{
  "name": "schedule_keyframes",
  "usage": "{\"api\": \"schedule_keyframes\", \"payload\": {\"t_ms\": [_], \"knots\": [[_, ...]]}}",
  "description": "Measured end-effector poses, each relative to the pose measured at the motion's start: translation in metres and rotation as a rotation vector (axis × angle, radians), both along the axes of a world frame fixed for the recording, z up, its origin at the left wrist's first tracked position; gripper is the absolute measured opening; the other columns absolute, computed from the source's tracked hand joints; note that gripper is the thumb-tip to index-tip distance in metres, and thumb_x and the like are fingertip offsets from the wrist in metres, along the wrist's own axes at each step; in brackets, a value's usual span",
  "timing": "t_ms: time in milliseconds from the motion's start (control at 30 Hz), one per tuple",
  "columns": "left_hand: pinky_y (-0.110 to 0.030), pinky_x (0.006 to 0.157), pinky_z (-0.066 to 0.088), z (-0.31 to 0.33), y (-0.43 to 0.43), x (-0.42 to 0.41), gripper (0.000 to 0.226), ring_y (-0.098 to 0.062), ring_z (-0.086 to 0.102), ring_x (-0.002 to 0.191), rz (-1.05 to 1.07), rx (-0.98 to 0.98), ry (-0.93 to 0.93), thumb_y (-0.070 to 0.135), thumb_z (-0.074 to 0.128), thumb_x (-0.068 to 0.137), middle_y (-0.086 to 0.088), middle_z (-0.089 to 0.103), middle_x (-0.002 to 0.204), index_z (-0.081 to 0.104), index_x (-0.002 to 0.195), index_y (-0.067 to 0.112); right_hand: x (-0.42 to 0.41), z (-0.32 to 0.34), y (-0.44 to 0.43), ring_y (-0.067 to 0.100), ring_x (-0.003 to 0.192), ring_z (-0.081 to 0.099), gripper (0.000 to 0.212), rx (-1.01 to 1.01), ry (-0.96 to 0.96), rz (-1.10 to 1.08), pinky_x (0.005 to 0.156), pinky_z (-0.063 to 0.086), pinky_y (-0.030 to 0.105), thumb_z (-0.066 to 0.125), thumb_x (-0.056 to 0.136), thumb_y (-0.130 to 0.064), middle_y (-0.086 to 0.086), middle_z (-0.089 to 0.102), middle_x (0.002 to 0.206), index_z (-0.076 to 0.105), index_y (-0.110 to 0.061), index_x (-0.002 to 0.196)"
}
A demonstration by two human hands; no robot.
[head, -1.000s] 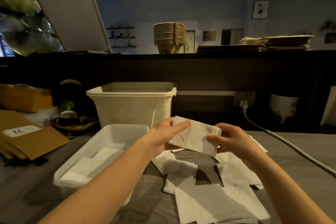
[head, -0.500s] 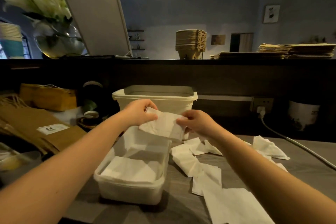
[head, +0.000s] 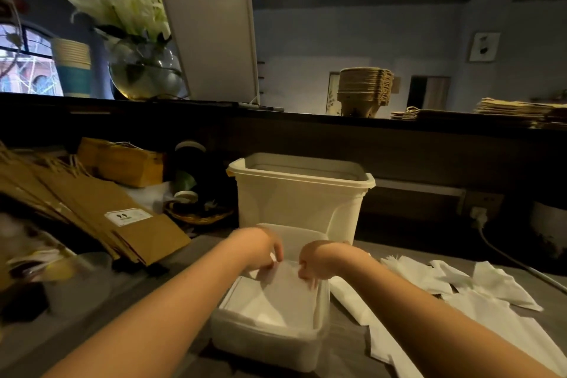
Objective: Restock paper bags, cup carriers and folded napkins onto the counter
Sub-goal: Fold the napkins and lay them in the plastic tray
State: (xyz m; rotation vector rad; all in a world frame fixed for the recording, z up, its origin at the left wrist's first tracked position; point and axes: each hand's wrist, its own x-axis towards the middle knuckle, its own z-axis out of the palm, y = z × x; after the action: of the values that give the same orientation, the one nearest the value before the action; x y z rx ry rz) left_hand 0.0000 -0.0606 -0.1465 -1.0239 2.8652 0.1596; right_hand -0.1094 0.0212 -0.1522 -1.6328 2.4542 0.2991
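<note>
A low white plastic tray (head: 264,347) sits on the grey table in front of me with folded white napkins (head: 270,301) stacked inside. Both my hands reach down into its far end. My left hand (head: 260,247) pinches the left edge of the top folded napkin, and my right hand (head: 319,259) holds its right edge with curled fingers. Loose white napkins (head: 478,294) lie scattered on the table to the right. Up on the dark counter stand a stack of cup carriers (head: 365,90) and flat piles of paper bags (head: 515,109).
A tall cream bin (head: 300,193) stands right behind the tray. Brown paper bags (head: 92,215) lie spread at the left beside a yellow box (head: 122,161) and a small basket. A glass vase with white flowers (head: 144,70), paper cups and a white board sit on the counter. A cable (head: 506,252) runs at the right.
Both hands carried the folded napkin left from above the loose pile and lowered it into the tray. My view turned left and down with them.
</note>
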Motion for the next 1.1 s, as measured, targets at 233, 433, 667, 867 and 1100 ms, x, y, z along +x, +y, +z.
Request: {"api": "schedule_keyframes", "payload": {"t_ms": [233,433,667,867,1100], "knots": [[-0.036,0.097,0.038,-0.005,0.004,-0.013,0.037,-0.023,0.047,0.119,-0.059,-0.127,-0.088,0.018,0.041,0.097,0.003,0.046,0.136,0.046,0.131,0.032,0.006,0.004,0.005,0.026,0.119,0.045,0.042,-0.023,-0.022,0.022,0.105,0.035,0.043,0.048,0.095,-0.024,0.005,0.049,0.13,0.041,-0.021,0.137],[-0.031,0.083,0.04,-0.018,0.011,-0.007,0.029,-0.022,0.052,0.101,-0.07,0.123,-0.12,0.026,0.04,0.097,-0.004,0.055,0.118,0.053,0.123,0.027,0.008,-0.003,0.011,0.024,0.113,0.05,0.04,-0.014,-0.051,0.065,0.099,0.039,0.035,0.049,0.094,-0.03,0.007,0.055,0.124,0.05,-0.016,0.131],[-0.033,0.089,0.045,0.02,0.044,-0.009,0.037,-0.017,0.052,0.114,-0.1,-0.188,0.182,0.029,0.034,0.1,0.005,0.053,0.131,0.042,0.135,0.031,-0.02,0.011,0.05,0.011,0.101,0.059,0.027,-0.593,-0.047,0.079,0.087,0.051,0.031,0.05,0.094,-0.033,-0.005,0.062,0.117,0.058,-0.026,0.118],[-0.036,0.089,0.047,0.03,0.088,-0.051,0.031,-0.016,0.054,0.11,-0.246,-0.185,0.401,0.032,0.038,0.098,0.007,0.055,0.124,0.048,0.128,0.032,-0.067,0.018,0.109,0.01,0.087,0.061,0.022,-0.716,-0.092,-0.127,0.08,0.053,0.032,0.049,0.094,-0.032,-0.007,0.066,0.106,0.062,-0.027,0.11],[-0.038,0.094,0.044,-0.027,0.136,-0.105,0.039,-0.025,0.049,0.117,-0.269,-0.139,0.025,0.031,0.043,0.096,-0.006,0.05,0.133,0.045,0.134,0.022,-0.091,-0.025,0.165,0.001,0.089,0.051,0.027,-0.386,-0.254,-0.109,0.071,0.039,0.012,0.058,0.089,-0.034,-0.008,0.061,0.114,0.06,-0.027,0.116]]}}
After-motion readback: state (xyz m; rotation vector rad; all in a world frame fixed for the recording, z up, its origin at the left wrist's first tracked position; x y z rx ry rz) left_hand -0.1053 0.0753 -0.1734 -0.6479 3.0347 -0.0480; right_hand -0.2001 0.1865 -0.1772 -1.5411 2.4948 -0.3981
